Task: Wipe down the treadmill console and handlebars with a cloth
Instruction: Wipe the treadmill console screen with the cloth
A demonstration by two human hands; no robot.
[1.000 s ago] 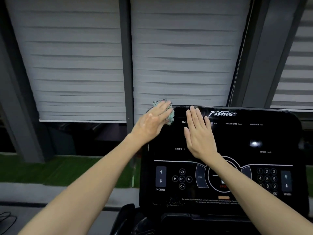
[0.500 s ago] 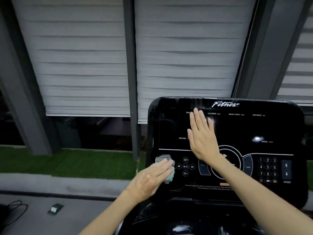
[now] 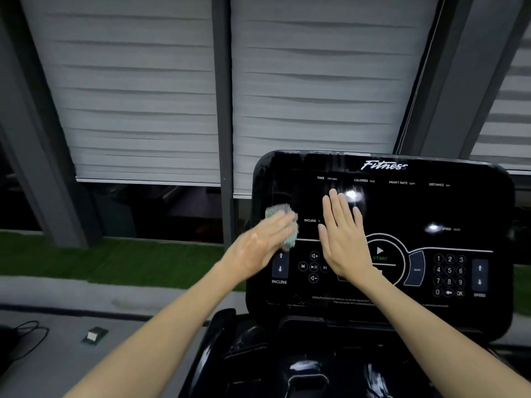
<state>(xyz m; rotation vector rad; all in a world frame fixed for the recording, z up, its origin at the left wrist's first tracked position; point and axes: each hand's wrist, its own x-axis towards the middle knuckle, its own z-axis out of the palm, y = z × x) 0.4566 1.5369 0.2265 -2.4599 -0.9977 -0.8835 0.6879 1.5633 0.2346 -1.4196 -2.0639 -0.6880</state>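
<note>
The black glossy treadmill console (image 3: 459,208) stands upright in front of me, with a "Fitness" logo, a start button and a number pad. My left hand (image 3: 258,248) presses a small teal and grey cloth (image 3: 283,222) flat against the console's left side, near the INCLINE label; the hand is motion-blurred. My right hand (image 3: 344,237) lies flat and open on the console's middle, fingers pointing up, holding nothing. Below the console, part of the black moulded tray and a handlebar (image 3: 218,334) show.
Grey window blinds (image 3: 143,96) and dark frame posts fill the background. A strip of green turf (image 3: 115,257) and a grey ledge lie to the left. A black cable (image 3: 26,334) and a small green-white object (image 3: 93,336) rest on the floor at lower left.
My left hand slid the cloth from the console's top left corner down to its lower left, then back up to mid-height. My right hand stayed flat on the console.
</note>
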